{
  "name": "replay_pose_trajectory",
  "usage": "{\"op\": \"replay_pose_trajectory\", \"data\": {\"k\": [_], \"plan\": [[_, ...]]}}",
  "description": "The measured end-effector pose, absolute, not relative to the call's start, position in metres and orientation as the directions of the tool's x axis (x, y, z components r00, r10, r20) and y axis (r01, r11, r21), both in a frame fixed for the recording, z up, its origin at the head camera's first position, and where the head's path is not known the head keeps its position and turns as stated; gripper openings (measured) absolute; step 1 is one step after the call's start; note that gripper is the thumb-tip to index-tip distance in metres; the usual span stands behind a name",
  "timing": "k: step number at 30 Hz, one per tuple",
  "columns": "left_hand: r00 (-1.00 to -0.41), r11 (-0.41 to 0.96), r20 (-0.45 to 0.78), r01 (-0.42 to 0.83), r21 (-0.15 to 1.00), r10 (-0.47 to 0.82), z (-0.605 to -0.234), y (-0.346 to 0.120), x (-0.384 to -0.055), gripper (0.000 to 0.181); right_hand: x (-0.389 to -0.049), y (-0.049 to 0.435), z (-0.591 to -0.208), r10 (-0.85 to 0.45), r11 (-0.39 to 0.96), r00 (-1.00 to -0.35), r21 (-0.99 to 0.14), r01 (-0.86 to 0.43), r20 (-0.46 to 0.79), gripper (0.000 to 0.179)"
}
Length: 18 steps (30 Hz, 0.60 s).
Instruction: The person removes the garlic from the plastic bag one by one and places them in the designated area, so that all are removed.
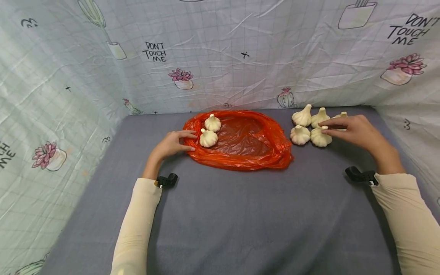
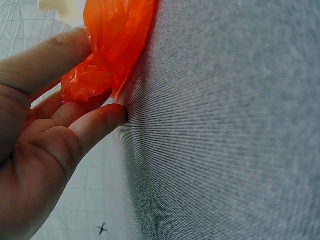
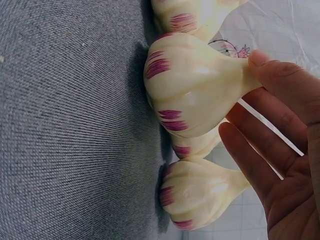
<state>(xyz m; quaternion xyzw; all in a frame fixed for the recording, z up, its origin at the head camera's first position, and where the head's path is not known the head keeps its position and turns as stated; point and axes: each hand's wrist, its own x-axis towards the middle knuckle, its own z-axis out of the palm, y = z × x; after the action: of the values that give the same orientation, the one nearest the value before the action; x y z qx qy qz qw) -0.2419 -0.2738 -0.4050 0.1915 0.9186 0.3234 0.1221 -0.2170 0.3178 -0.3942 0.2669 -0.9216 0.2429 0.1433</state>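
Note:
A red plastic bag [image 1: 237,162] lies with its mouth spread wide on the grey table, two garlic bulbs [image 1: 208,138] at its left side. My left hand [image 1: 172,144] is at the bag's left rim, holding it loosely; in the left wrist view the crumpled red edge [image 2: 112,45] sits between thumb and fingers. At the right, my right hand [image 1: 355,131] pinches the stem of the nearest garlic bulb [image 1: 321,137]. The right wrist view shows that pale bulb [image 3: 192,85] with purple streaks, thumb on its stem, fingers behind it.
Several more garlic bulbs [image 1: 300,135] stand close around the pinched one, right of the bag; one is partly behind the right hand. A printed cloth [image 1: 220,76] hangs behind the table's [image 1: 247,221] far edge and along both sides.

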Motion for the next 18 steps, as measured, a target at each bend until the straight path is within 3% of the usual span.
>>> {"op": "replay_pose_trajectory", "data": {"k": [14, 18], "plan": [[-0.894, 0.722, -0.106, 0.277, 0.634, 0.435, -0.404, -0.272, -0.241, 0.046, -0.214, 0.314, -0.375, -0.409, 0.750, -0.835, -0.385, -0.538, 0.368, 0.027], [-0.894, 0.725, -0.111, 0.272, 0.633, 0.433, -0.403, -0.275, -0.238, 0.046, -0.217, 0.302, -0.367, -0.442, 0.715, -0.805, -0.387, -0.582, 0.395, 0.030]]}}
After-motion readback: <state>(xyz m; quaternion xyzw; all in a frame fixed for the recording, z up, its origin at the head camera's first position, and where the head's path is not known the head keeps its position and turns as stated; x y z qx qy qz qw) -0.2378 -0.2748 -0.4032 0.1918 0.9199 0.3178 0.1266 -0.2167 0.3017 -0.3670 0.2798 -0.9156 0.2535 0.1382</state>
